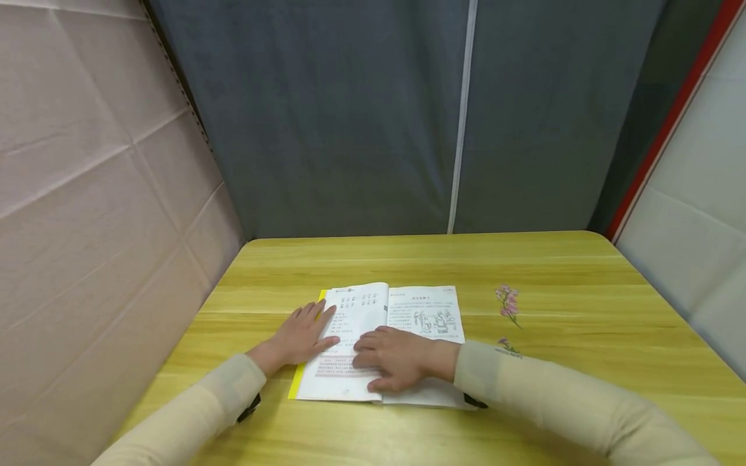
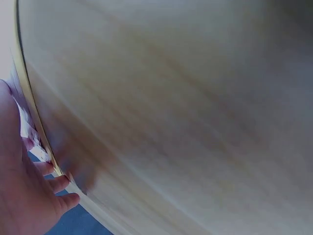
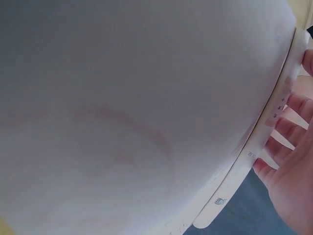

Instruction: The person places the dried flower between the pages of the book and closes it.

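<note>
An open book (image 1: pixel 364 323) lies flat on the wooden table, with printed text on the left page and a line drawing on the right page. Its yellow cover edge (image 1: pixel 296 382) shows along the left side. My left hand (image 1: pixel 303 333) rests spread at the left page's outer edge, its thumb and fingertips on the paper. Across the centre fold lies my right hand (image 1: pixel 399 357), fingers extended over the left page. In the left wrist view, the left hand (image 2: pixel 29 186) touches the book's edge. The right wrist view shows the right hand (image 3: pixel 291 171) with fingertips against the page.
Pink flower pictures (image 1: pixel 508 303) mark the table (image 1: pixel 583 304) to the right of the book, one partly behind the right sleeve (image 1: pixel 542 382). A dark grey curtain (image 1: pixel 350 129) hangs behind the table. Pale fabric walls (image 1: pixel 105 162) stand at the sides.
</note>
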`<state>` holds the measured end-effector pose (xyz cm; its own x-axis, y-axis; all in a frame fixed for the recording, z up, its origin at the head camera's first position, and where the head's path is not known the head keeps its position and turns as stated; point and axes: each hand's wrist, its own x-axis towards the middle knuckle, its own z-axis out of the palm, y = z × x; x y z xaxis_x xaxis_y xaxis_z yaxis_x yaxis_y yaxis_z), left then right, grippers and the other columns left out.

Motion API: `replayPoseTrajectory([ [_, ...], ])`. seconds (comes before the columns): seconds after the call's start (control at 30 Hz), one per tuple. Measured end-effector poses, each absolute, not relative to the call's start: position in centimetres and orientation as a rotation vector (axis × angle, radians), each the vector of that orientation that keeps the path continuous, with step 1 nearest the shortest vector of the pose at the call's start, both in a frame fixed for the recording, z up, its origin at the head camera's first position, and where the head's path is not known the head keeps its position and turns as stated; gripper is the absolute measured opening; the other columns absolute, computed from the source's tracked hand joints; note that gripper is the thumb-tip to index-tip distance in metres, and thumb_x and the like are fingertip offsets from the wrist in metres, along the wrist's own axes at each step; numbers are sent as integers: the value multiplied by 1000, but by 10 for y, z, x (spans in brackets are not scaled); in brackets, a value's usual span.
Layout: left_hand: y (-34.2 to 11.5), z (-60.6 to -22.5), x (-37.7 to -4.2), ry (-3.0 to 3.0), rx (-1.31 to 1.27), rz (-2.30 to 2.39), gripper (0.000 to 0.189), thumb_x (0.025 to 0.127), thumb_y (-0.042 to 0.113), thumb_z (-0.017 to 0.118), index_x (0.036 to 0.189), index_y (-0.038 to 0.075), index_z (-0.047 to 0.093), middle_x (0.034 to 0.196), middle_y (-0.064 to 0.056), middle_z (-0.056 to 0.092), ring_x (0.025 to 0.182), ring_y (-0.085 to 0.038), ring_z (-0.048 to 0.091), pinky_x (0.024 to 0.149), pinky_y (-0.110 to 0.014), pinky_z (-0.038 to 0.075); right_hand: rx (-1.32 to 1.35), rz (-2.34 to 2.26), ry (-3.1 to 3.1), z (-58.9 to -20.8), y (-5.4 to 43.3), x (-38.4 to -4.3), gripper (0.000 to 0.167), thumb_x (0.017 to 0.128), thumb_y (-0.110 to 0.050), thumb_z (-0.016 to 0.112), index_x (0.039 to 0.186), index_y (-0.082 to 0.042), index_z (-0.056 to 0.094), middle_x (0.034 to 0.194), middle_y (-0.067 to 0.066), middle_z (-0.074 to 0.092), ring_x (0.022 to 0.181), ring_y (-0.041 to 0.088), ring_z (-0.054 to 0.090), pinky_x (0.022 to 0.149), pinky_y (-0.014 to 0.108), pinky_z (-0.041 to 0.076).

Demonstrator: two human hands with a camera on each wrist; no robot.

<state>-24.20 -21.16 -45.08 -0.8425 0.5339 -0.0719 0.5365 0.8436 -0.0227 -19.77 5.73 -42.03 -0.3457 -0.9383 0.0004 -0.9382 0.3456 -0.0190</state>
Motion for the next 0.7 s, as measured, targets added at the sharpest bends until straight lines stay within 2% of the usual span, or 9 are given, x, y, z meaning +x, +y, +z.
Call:
replayPoseTrajectory([
  [0.37, -213, -453, -242, 2946, 875, 23, 79, 99, 61, 31, 155, 6, 22, 157, -25, 17, 140, -43, 22, 110, -55, 24, -1844, 6, 2612, -408, 69, -195, 55, 97, -50, 52, 139, -15, 49, 145, 9, 46, 136, 22, 37, 111, 41, 29],
  [0.57, -213, -455, -242, 2956, 870, 16, 80, 99, 63, 30, 155, 7, 21, 157, -24, 16, 141, -43, 21, 111, -54, 23, -1742, -147, 2666, -389, 93, -194, 54, 95, -46, 58, 139, -16, 50, 146, 8, 44, 135, 22, 39, 111, 40, 29],
  [0.7, -213, -457, -241, 2966, 888, 28, 80, 99, 62, 30, 155, 6, 22, 156, -25, 17, 140, -43, 22, 111, -55, 23, -1637, -280, 2700, -378, 115, -191, 53, 95, -43, 61, 138, -14, 51, 144, 8, 46, 132, 25, 42, 109, 44, 31],
])
